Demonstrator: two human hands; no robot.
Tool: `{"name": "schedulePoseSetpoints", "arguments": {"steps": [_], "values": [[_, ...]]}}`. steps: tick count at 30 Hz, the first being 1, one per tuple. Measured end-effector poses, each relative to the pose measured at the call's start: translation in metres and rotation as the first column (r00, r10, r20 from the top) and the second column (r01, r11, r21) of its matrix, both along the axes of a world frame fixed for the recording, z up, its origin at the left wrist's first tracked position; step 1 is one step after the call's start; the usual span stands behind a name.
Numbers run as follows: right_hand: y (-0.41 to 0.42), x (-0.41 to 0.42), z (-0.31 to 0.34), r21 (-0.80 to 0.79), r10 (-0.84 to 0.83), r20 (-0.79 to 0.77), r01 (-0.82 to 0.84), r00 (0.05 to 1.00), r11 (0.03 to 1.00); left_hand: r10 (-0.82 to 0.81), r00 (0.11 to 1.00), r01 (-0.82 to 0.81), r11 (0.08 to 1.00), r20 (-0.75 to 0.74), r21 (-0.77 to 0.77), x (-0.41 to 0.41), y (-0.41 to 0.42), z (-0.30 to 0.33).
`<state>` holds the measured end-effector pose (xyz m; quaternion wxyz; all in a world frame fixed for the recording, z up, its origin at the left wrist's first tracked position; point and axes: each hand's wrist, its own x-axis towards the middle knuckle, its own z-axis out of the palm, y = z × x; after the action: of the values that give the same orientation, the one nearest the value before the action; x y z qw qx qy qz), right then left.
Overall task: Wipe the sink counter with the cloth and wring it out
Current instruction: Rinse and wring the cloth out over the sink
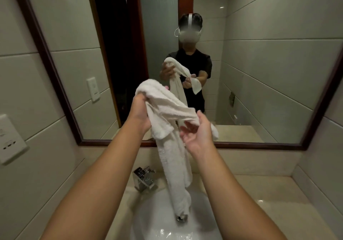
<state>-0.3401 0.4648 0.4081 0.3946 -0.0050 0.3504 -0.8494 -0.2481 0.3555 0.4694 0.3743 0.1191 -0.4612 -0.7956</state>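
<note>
A white terry cloth (172, 158) hangs from both my hands above the white sink basin (148, 213). My left hand (140, 112) grips its bunched upper end, held high. My right hand (197, 134) is palm up with spread fingers; a fold of the cloth runs over them under the thumb. The cloth's long twisted tail drops down, and its tip reaches the drain (181, 218). The beige sink counter (263, 197) spreads to the right of the basin.
A chrome faucet (143, 179) stands behind the basin on the left. A wood-framed mirror (259, 145) on the wall shows a person holding the cloth. Sockets (9, 141) sit on the tiled left wall. A tiled wall closes the right side.
</note>
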Motion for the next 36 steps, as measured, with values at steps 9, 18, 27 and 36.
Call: {"name": "schedulePoseSetpoints", "arguments": {"steps": [9,18,27,36], "values": [[0.027,0.011,-0.071,0.281,0.324,0.120,-0.345,0.938,0.895,0.086,0.992,-0.082,0.995,-0.092,0.051,-0.025,0.027,0.036],[0.033,0.045,-0.161,0.179,0.360,0.567,-0.538,0.741,0.824,0.117,0.979,-0.118,0.993,-0.166,0.004,-0.025,0.027,0.050],[-0.024,0.032,-0.136,-0.028,0.262,0.462,-0.282,0.847,0.959,0.246,0.964,-0.251,0.967,-0.101,-0.037,0.028,-0.027,0.052],[-0.030,0.009,-0.074,0.038,0.163,-0.132,-0.160,0.978,0.986,0.294,0.946,-0.282,0.955,0.139,-0.096,0.052,-0.042,0.001]]}}
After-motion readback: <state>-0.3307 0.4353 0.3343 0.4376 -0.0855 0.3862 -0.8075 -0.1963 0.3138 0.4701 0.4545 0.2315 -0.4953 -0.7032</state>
